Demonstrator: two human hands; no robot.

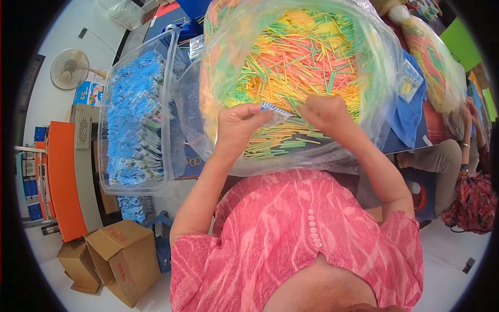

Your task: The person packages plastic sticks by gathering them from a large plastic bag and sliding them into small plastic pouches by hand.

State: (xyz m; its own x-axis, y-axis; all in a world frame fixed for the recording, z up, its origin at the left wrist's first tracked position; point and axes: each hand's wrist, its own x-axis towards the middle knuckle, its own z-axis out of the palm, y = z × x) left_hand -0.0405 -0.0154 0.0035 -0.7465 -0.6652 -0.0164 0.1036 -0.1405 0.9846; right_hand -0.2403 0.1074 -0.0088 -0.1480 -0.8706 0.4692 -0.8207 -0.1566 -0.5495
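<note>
1. While my left hand point(236, 127) pinches the small packet point(275, 113) by its blue-and-white edge, my right hand point(327, 118) sits at about three o'clock from it with fingers curled. It is blurred, so I cannot tell whether it grips anything. The two hands are close together but apart.

2. I read the packet, just past twelve on my view's dial, as feather-light, limp film: slippery, quick to crumple. I would take its edge in a flat thumb-and-finger pinch, near a corner, pressing lightly so the film does not buckle.

3. Beyond the hands, at one o'clock, loose coloured sticks point(306, 57) fill an open clear bag point(383, 67). They look thin, light and fairly stiff, and I expect them to roll or bend under a hard squeeze. Mid-length seems the safest hold, a few at a time.

4. Toward ten o'clock, a clear tub point(169, 99) holds heaped blue packets point(132, 99); I judge them slick and likely to slide over one another.

5. Farther out, between two and three, a blue cloth point(407, 122) lies near another packet point(410, 80); a co-worker's hand point(470, 112) is near three o'clock, well apart from mine.
</note>
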